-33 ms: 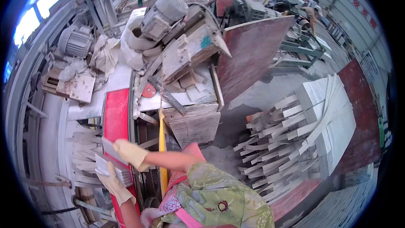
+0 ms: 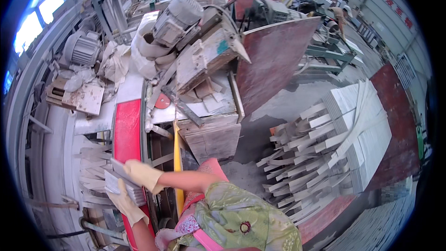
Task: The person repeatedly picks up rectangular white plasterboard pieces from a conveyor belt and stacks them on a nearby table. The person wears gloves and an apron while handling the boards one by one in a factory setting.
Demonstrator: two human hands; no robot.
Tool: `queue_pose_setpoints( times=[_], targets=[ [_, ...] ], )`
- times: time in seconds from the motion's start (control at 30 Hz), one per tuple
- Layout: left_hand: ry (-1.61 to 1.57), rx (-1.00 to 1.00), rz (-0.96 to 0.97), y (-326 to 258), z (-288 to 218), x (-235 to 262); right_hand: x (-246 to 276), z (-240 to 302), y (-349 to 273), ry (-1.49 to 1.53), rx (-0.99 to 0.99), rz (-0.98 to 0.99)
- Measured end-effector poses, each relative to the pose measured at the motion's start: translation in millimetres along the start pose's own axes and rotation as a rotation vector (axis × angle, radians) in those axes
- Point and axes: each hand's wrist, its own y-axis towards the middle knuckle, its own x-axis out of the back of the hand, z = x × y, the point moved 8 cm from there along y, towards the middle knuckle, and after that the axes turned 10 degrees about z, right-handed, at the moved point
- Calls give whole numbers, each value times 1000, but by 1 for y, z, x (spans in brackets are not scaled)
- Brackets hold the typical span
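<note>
My left hand (image 2: pixel 126 203), in a cream glove, is closed around the side of a stack of thin pale stone tiles (image 2: pixel 132 193) over the red belt. My right hand (image 2: pixel 141 175), gloved alike, grips a single thin grey tile (image 2: pixel 120 168) by its near end. This tile stands tilted just beyond the stack; whether the two touch I cannot tell. The fingertips of both hands are partly hidden. The red belt (image 2: pixel 127 128) runs away from me beneath the hands.
Several pale strips (image 2: pixel 93 162) lie left of the belt. A yellow bar (image 2: pixel 178 167) stands on its right, beside a machine with a dusty motor (image 2: pixel 179 16). To the right is a big pile of stone strips and slabs (image 2: pixel 367 135). A reddish board (image 2: pixel 276 60) leans behind.
My right hand and its tile have come slightly down toward the stack. My left hand keeps its hold almost unmoved. The whole view has shifted a little.
</note>
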Motion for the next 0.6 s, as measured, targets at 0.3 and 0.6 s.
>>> queue_pose_setpoints(
  times=[0.3,0.6],
  targets=[
    [29,-6,39,-1,16,22,-20,50,-62,143,-74,288],
    [-118,129,249,31,21,9,-19,48,-99,77,-57,133]
  ],
)
